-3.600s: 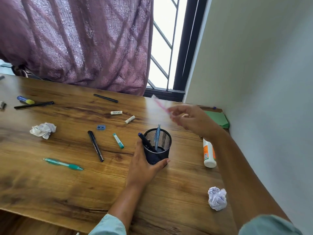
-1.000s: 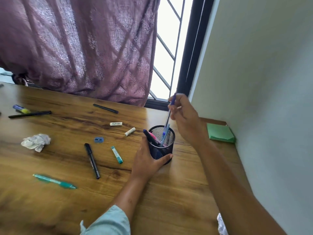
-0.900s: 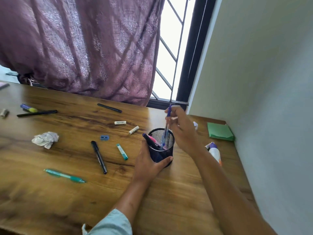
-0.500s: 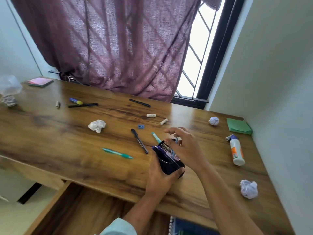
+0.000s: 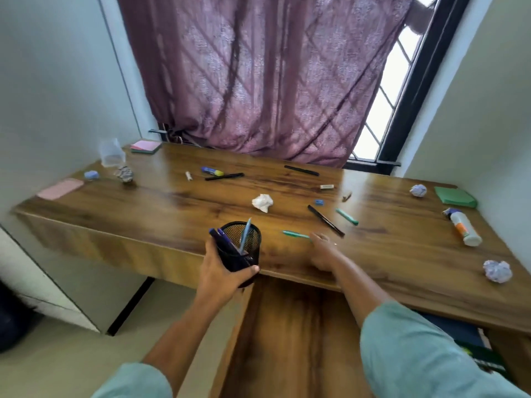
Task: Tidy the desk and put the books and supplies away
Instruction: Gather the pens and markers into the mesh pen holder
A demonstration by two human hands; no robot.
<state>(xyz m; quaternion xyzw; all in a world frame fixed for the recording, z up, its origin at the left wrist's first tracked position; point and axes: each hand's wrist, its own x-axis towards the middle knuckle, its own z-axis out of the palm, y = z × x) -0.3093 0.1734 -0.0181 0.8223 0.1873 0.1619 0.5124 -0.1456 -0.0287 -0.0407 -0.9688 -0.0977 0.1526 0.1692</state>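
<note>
Wooden desk [image 5: 143, 208] runs along a wall under a purple curtain [image 5: 258, 76], with supplies scattered over it.

Cup [image 5: 249, 243]: black mesh, at the desk's near edge, left of centre. Its long axis is close to upright and the mouth faces up. Whether its base rests on the desk cannot be told. Dark blue pens [image 5: 219, 236] lean to the left rim; a light blue pen [image 5: 246, 233] points up and slightly right.

Left hand [image 5: 221, 274]: fingers and thumb wrapped round the cup's lower wall.

Right hand [image 5: 321, 251]: lies over the near edge, fingers stretched nearly straight, tips touching the right end of a teal pen [image 5: 296, 234]. No grasp shows; the hand is blurred. The pen's long axis runs left to right, its free end pointing left.

Black marker [image 5: 326, 220] lies just beyond, diagonal, with its near end to the right.

Half a second earlier the cup stood farther in on the desk and the right hand was over its mouth. The cup is now nearer the edge, and the right hand has left it for the teal pen.
</note>
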